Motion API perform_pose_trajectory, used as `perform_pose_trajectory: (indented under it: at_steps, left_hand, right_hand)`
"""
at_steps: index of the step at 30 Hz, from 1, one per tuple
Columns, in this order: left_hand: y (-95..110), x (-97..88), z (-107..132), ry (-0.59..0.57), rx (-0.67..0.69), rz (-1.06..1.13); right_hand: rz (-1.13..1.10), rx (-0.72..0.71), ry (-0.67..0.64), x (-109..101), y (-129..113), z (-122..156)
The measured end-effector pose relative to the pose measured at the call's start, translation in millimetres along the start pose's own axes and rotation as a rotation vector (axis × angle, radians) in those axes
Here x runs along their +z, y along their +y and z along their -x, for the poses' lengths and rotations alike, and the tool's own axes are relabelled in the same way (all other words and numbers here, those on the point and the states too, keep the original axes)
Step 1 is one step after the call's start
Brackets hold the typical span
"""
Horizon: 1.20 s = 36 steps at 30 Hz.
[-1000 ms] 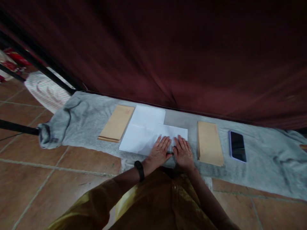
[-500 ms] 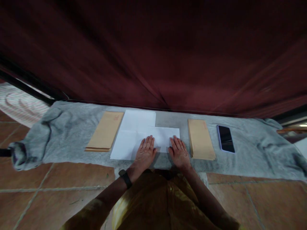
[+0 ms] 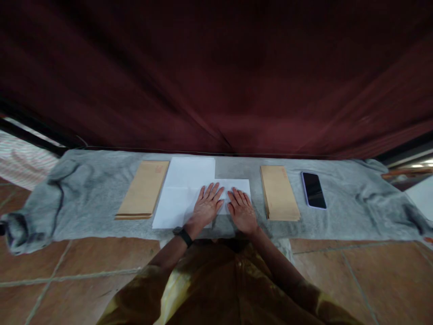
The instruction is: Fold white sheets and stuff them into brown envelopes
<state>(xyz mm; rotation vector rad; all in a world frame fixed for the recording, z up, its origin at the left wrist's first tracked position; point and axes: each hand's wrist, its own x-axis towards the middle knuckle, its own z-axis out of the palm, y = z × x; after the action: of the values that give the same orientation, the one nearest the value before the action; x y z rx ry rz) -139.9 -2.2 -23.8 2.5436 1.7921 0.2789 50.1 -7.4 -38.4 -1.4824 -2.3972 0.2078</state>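
My left hand (image 3: 205, 207) and my right hand (image 3: 241, 209) lie flat side by side, fingers stretched out, pressing on a folded white sheet (image 3: 242, 186) that overlaps a stack of white paper (image 3: 184, 185). A black band (image 3: 183, 235) is on my left wrist. A pile of brown envelopes (image 3: 144, 189) lies left of the paper. Another pile of brown envelopes (image 3: 279, 192) lies right of my right hand. Everything rests on a grey cloth (image 3: 84, 194) spread on the floor.
A dark phone (image 3: 313, 190) lies face up on the cloth, right of the right envelope pile. A dark red curtain (image 3: 216, 76) hangs just behind the cloth. Brown floor tiles (image 3: 67, 275) surround my knees. A striped fabric (image 3: 23, 160) lies at the far left.
The camera view has swung left so the scene sits more centred. My hands have slid forward on the folded sheet and closer together, still flat.
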Motion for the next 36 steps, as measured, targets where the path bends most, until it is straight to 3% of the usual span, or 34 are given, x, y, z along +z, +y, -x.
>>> perform_pose_trajectory:
  at_steps: [5, 12, 18, 22, 30, 36]
  left_hand:
    - [-11.2, -4.8, 22.9, 0.023, -0.037, -0.025]
    - [10.3, -10.3, 61.8, -0.013, 0.049, -0.010]
    - [13.2, -14.7, 86.2, -0.021, 0.132, -0.011]
    - [15.3, -21.8, 74.7, 0.015, 0.116, 0.030]
    - [9.0, -9.2, 6.9, 0.010, 0.014, -0.002]
    - [-8.9, 3.8, 19.1, 0.136, -0.127, -0.035]
  right_hand:
    - [-0.004, 0.007, 0.013, -0.3, 1.7, 2.3]
    - [-0.002, 0.009, 0.016, -2.0, -0.2, 1.8]
    - [-0.006, 0.012, 0.017, -2.1, 0.1, 2.1]
    - [-0.001, 0.010, 0.025, -1.1, -0.1, 1.9]
    - [0.015, -0.003, 0.045, -1.5, 3.6, 2.0]
    - [0.088, 0.108, 0.128, 2.7, 18.9, 17.5]
